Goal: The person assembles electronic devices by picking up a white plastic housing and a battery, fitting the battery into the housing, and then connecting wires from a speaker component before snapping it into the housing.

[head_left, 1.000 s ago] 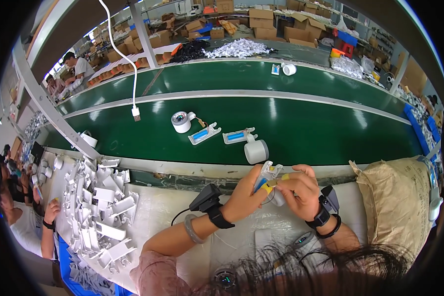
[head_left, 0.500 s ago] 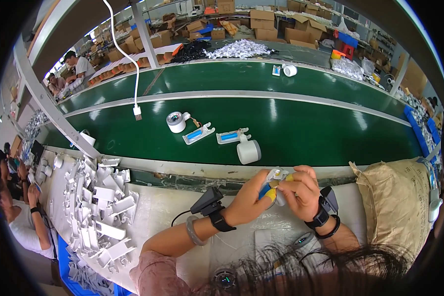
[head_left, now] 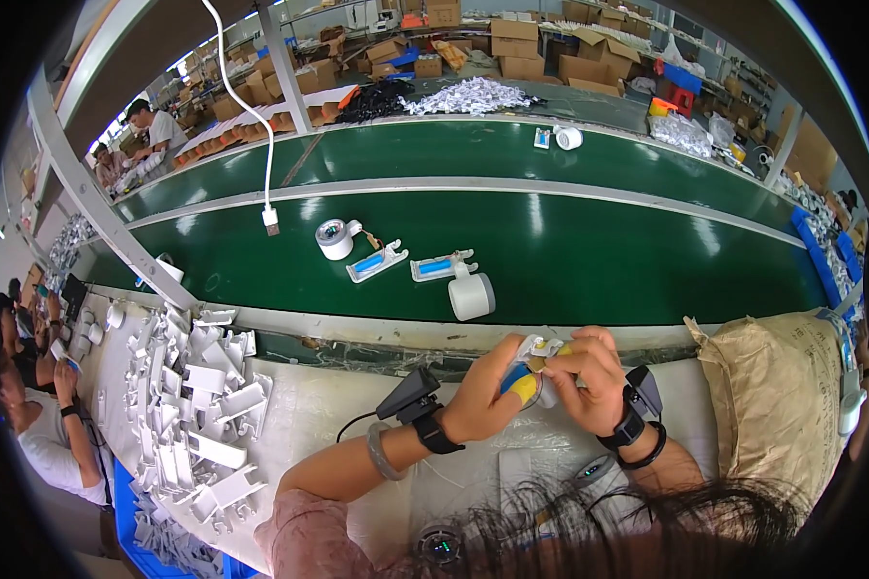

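While the left hand (head_left: 483,393) gripped a white plastic part (head_left: 530,345) with a blue section, the right hand (head_left: 594,381) closed its thumb and forefinger on the same part from the opposite side; the exact contact surface was hidden by the fingers. The white plastic part was located between the two hands, above the worktable (head_left: 323,398) and near the edge of the green belt (head_left: 628,261). A yellow cover (head_left: 524,388) enclosed the left thumb tip. Each wrist carried a black strap, and a grey bangle (head_left: 378,454) encircled the left forearm. Beyond the hands, a white cylindrical head (head_left: 471,297) lay on the belt, touching or just beside an open housing (head_left: 442,267) fitted with a blue cylinder. To its left, a second housing (head_left: 377,261) of the same type lay at an angle, near a round white unit (head_left: 335,239) with its ringed face upward. A white cable (head_left: 267,159) hung above the belt, plug end downward. On the left side of the worktable, white plastic pieces (head_left: 198,415) formed a loose heap; below them, a blue bin (head_left: 130,545) contained grey parts. A brown paper sack (head_left: 777,400) stood on the right side. At far left, a co-worker (head_left: 53,444) in a white top was positioned beside the table.
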A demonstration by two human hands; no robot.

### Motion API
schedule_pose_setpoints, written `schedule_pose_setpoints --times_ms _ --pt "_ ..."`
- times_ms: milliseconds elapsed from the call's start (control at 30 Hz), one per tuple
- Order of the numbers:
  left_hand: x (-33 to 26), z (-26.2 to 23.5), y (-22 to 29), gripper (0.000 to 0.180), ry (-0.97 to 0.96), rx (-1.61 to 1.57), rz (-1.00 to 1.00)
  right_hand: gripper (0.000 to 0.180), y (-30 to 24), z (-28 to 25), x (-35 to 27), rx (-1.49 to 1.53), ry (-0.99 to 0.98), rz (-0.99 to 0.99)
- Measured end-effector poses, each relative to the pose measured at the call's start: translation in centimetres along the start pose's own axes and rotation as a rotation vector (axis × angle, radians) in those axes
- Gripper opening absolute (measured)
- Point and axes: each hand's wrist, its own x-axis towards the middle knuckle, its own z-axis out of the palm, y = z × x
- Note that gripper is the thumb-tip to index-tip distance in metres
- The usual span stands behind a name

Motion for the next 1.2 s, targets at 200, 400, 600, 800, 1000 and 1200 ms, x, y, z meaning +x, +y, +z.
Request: schedule_pose_setpoints --times_ms 200,400,600,800,1000,1200 --pt "0.2 0.3 -0.5 0.039 0.051 0.122 0.180 0.026 0.1 0.1 0.0 -0.005 0.003 0.006" --pt "0.1 0.6 -0.3 0.034 0.056 0.130 0.068 0.027 0.2 0.0 0.0 -0.009 -0.007 -0.007" --pt "0.0 0.7 -0.9 0.033 0.102 0.231 0.125 0.027 0.1 0.1 -0.2 -0.016 -0.004 -0.012" --pt "0.3 0.2 -1.0 0.032 0.111 0.331 0.150 0.024 -0.4 0.5 0.1 -0.042 0.004 -0.005" --pt "2.3 -2.1 -1.3 0.035 0.031 0.334 0.087 0.012 1.4 0.8 0.4 0.134 -0.018 0.302" --pt "4.5 -15.5 -5.4 0.034 0.679 0.749 0.083 0.051 5.5 0.0 0.1 -0.066 0.086 0.433"
